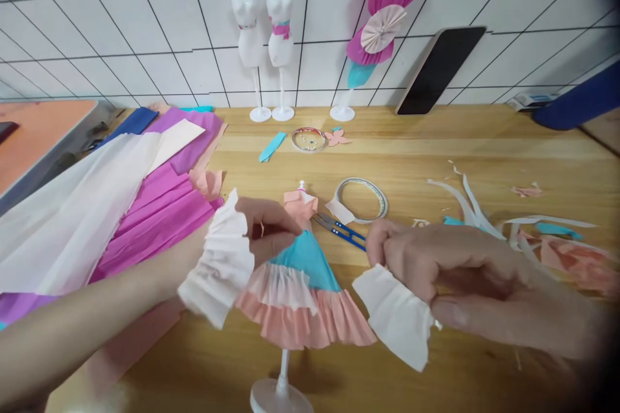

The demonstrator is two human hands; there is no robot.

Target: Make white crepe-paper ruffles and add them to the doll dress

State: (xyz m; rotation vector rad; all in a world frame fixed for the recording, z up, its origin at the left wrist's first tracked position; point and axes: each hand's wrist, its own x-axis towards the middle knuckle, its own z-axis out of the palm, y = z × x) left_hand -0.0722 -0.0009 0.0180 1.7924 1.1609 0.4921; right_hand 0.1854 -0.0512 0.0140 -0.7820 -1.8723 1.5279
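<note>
A small dress form [281, 397] stands before me wearing a crepe-paper dress [314, 261] with a peach top, blue skirt, and white and peach ruffles. My left hand [271, 226] pinches at the dress's waist, thumb and forefinger together. A white ruffled paper strip [217, 264] lies across my left wrist; what holds it there is hidden. To the right of the skirt, my right hand [445, 277] is closed on another white ruffled paper strip [394, 316], which hangs below the fingers. Blue-handled thread snips [341, 231] lie behind, their handle end partly covered by my right hand.
A tape roll [361, 200] lies behind the snips. Further back are a dish of beads [309, 139] and two bare dress forms [249, 32]. A dressed form [382, 26] and a phone [440, 71] stand rightward. Crepe paper [159, 213] is piled left, scraps [576, 258] right.
</note>
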